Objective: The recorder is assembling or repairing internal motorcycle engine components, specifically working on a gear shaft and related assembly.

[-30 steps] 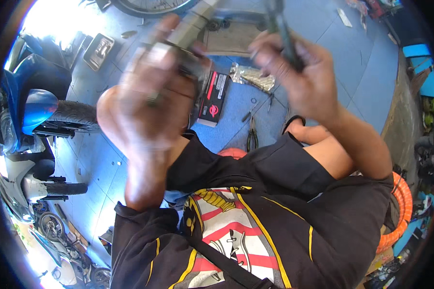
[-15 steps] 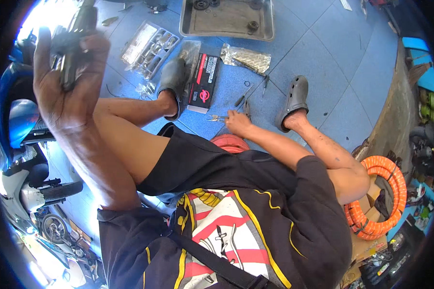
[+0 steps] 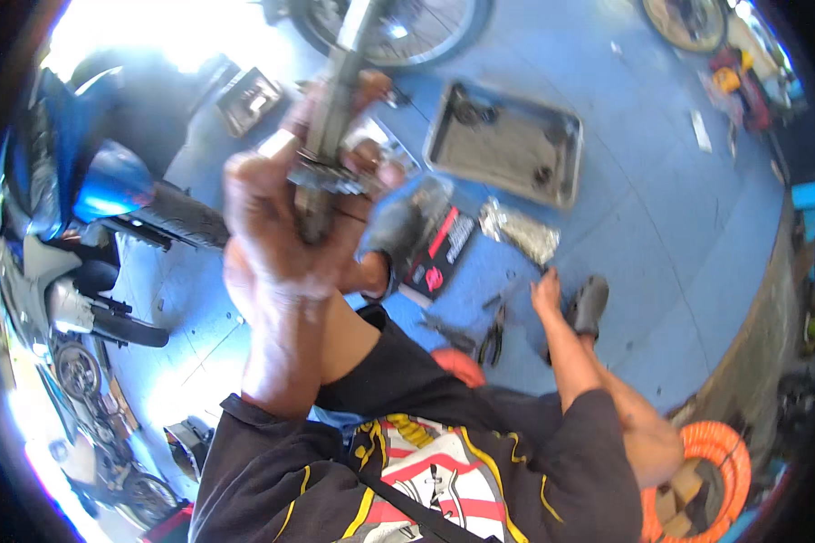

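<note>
Raised close to the camera at upper left, my left hand [image 3: 285,213] holds a metal gear shaft [image 3: 330,118], with a toothed gear around its lower part. My right hand [image 3: 545,294] is low over the floor near my right shoe, its fingers closed and slightly blurred. A dark handle end, seemingly of a small screwdriver [image 3: 546,268], shows just beyond those fingers. Left of this hand lie dark-handled pliers [image 3: 492,342] and a second, blurred tool [image 3: 447,333]. Above it is a clear bag with a gold chain [image 3: 521,232].
A metal tray [image 3: 552,199] with dark round parts stands ahead. A black and red box [image 3: 441,256] lies beside my left shoe. Motorcycles [image 3: 109,312] line the left, a wheel [image 3: 471,41] stands at the top, and orange-wrapped tyres [image 3: 738,462] sit at lower right.
My left hand has swung rightward with the gear shaft. My right hand has left the pliers and moved right, to beside the chain bag. The whole view has shifted.
</note>
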A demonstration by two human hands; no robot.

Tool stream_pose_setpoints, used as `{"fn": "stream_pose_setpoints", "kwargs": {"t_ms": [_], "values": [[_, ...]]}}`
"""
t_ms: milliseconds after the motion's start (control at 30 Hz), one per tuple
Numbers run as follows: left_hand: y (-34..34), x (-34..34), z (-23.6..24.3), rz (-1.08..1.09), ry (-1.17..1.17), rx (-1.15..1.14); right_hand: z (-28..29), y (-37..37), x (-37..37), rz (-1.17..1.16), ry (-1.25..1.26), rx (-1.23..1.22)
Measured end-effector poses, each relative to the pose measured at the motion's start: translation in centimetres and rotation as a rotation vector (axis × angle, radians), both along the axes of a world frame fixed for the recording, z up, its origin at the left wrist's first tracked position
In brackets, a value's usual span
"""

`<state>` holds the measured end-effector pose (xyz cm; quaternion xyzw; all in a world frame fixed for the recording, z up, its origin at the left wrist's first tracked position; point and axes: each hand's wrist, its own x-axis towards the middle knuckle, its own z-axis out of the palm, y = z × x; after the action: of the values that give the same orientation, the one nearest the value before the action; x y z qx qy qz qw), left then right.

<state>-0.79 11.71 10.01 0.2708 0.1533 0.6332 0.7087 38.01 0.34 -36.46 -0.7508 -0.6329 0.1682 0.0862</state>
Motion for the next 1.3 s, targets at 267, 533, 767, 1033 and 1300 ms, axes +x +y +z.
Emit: {"fn": "stream_pose_setpoints", "kwargs": {"t_ms": [267,533,767,1033,1300], "values": [[-0.6,1.0,0.0,0.013,-0.185,0.002,10.6,2.6,-6.8,-0.252,0.059,-0.315],[0.0,1.5,0.1,-0.128,-0.234,0.123,41.1,10.5,-14.9,0.032,1.507,0.69],[-0.9,2.6,0.0,-0.148,-0.176,0.107,48.9,9.8,-18.1,0.318,1.625,0.988],[-1.6,2.8,-0.1,-0.138,-0.183,0.152,50.8,9.8,-19.0,0.444,1.481,0.929],[-2.2,3.0,0.3,-0.106,-0.107,0.185,52.1,10.1,-19.1,0.466,1.289,0.939]]}}
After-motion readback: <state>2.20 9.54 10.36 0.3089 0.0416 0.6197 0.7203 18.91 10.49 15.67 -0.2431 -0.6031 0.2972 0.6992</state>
